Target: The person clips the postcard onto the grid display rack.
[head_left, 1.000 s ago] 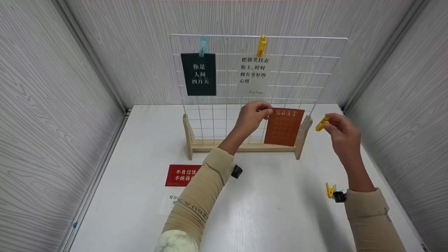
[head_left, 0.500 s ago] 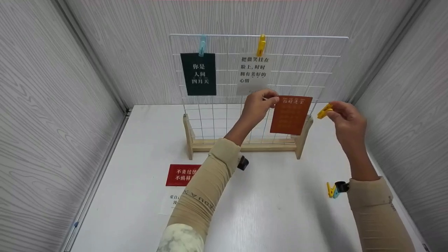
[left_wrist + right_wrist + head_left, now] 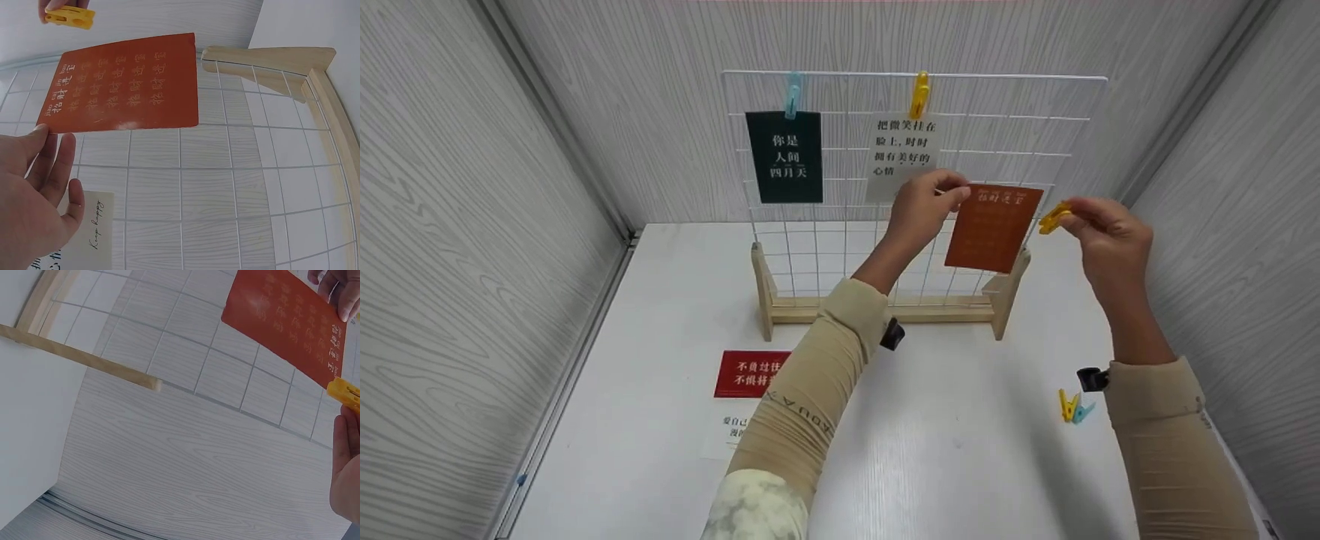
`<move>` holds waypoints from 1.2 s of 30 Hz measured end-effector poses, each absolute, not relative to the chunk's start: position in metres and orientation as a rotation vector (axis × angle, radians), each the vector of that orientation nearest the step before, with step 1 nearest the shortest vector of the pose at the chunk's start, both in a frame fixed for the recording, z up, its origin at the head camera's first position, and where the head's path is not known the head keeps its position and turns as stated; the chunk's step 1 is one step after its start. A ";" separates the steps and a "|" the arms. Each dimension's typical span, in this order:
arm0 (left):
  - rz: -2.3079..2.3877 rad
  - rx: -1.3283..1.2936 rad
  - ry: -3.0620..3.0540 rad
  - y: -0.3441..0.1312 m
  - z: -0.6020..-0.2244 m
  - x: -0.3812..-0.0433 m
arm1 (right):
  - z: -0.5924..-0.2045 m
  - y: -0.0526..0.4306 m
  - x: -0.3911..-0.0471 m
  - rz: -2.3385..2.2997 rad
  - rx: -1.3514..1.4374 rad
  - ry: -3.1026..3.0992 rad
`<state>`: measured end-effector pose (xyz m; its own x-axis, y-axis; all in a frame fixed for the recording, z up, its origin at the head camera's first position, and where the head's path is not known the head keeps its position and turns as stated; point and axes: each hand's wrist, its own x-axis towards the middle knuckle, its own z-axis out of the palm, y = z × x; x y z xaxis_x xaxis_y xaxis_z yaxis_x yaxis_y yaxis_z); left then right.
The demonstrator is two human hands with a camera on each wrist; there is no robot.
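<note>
My left hand (image 3: 924,208) pinches an orange-red card (image 3: 994,229) by its upper left corner, in front of the right part of a white wire grid (image 3: 840,247). In the left wrist view the thumb and fingers grip the card (image 3: 129,84) at one corner. Just right of the card, my right hand (image 3: 1116,244) pinches a yellow clothespin (image 3: 1054,218). On the grid's top bar, a blue clip (image 3: 793,96) holds a dark green card (image 3: 784,157). A second yellow clip (image 3: 919,96) holds a white card (image 3: 906,142), its lower part hidden by my left hand.
The grid stands in a wooden base (image 3: 885,311) on a white table (image 3: 660,300). A red card (image 3: 746,373) and a white card (image 3: 727,431) lie left, partly under my left sleeve. Yellow (image 3: 1067,405) and blue (image 3: 1082,412) clips lie at the right. Walls enclose the table.
My left hand has raised the orange-red card up and to the right in front of the grid. My right hand has risen with the yellow clothespin, uncovering the clips on the table.
</note>
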<state>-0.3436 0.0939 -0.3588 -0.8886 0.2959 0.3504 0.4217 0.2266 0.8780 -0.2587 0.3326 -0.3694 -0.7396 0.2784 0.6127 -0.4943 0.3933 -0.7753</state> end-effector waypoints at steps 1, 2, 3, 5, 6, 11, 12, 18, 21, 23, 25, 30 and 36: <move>-1.743 -0.697 -2.372 0.095 -0.357 -0.344 | -0.367 0.333 -0.261 1.440 0.179 -1.937; -1.730 -0.696 -2.372 0.096 -0.356 -0.345 | -0.366 0.333 -0.263 1.474 0.177 -1.912; -1.720 -0.695 -2.371 0.097 -0.354 -0.346 | -0.364 0.334 -0.264 1.505 0.174 -1.886; -1.703 -0.692 -2.373 0.099 -0.351 -0.347 | -0.360 0.334 -0.268 1.565 0.164 -1.836; -1.701 -0.690 -2.371 0.100 -0.349 -0.348 | -0.357 0.334 -0.269 1.593 0.161 -1.812; -1.716 -0.673 -2.373 0.103 -0.341 -0.351 | -0.346 0.331 -0.276 1.687 0.152 -1.732; -1.713 -0.671 -2.376 0.104 -0.339 -0.351 | -0.344 0.330 -0.277 1.692 0.152 -1.729; -1.648 -0.660 -2.383 0.105 -0.334 -0.357 | -0.333 0.328 -0.286 1.681 0.161 -1.715; -1.657 -0.658 -2.372 0.107 -0.331 -0.360 | -0.326 0.327 -0.289 1.666 0.158 -1.717; -1.662 -0.666 -2.368 0.108 -0.329 -0.361 | -0.321 0.326 -0.290 1.661 0.156 -1.727; -1.665 -0.675 -2.358 0.110 -0.327 -0.361 | -0.315 0.324 -0.290 1.661 0.153 -1.735; -1.654 -0.662 -2.329 0.115 -0.323 -0.361 | -0.301 0.317 -0.292 1.670 0.141 -1.747; -1.661 -0.625 -2.320 0.118 -0.316 -0.361 | -0.289 0.309 -0.292 1.612 0.166 -1.749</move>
<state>-0.3607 0.1177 -0.3161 -0.8853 0.2108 0.4146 0.4604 0.2707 0.8454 -0.2921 0.3089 -0.2891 -0.7183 0.3766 0.5850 -0.5525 0.2023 -0.8086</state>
